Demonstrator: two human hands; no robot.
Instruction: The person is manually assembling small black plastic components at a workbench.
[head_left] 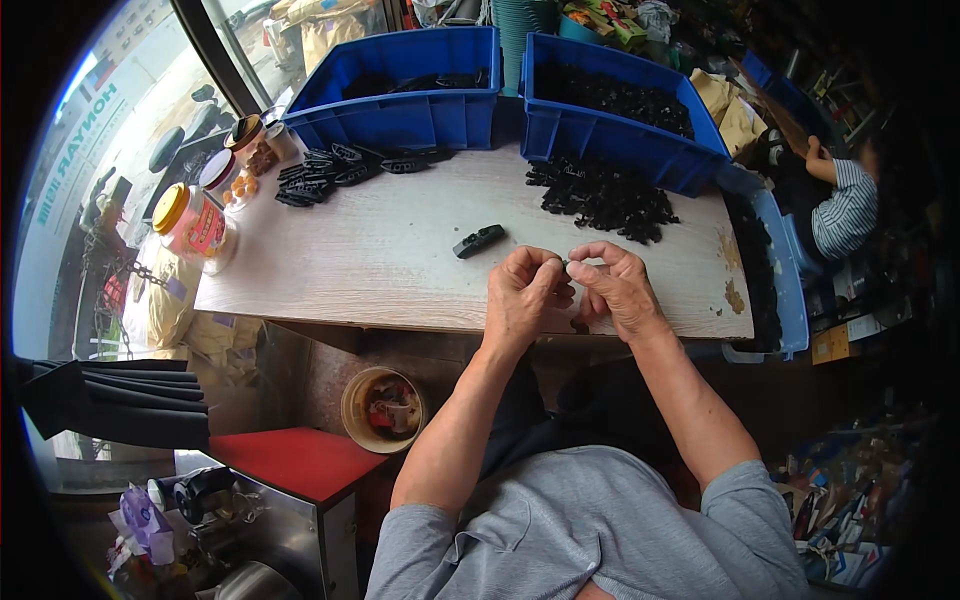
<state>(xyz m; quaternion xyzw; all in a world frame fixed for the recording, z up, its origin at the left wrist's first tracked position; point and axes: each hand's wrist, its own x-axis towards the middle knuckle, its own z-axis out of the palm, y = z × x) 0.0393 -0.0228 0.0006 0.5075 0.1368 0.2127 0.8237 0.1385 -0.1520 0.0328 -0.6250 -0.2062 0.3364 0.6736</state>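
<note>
Over the front edge of the table, my left hand [520, 292] and my right hand [622, 288] meet, thumbs and forefingers pinched together. Between their fingertips is a small dark part [564, 266], mostly covered, so its shape cannot be made out. Just beyond my left hand, a single long black plastic piece [480, 241] lies on the wood-grain tabletop [370, 250]. A loose heap of small black parts [605, 200] spreads farther off to the right. At the back left, several more long black pieces [325, 175] lie in a pile.
Two blue bins [400, 122] [620, 150] with black parts stand along the table's back. Lidded jars [190, 222] line the left edge. A pale blue tub [785, 250] sits against the right end. A bucket [350, 415] stands on the floor. Another person [845, 210] is at far right.
</note>
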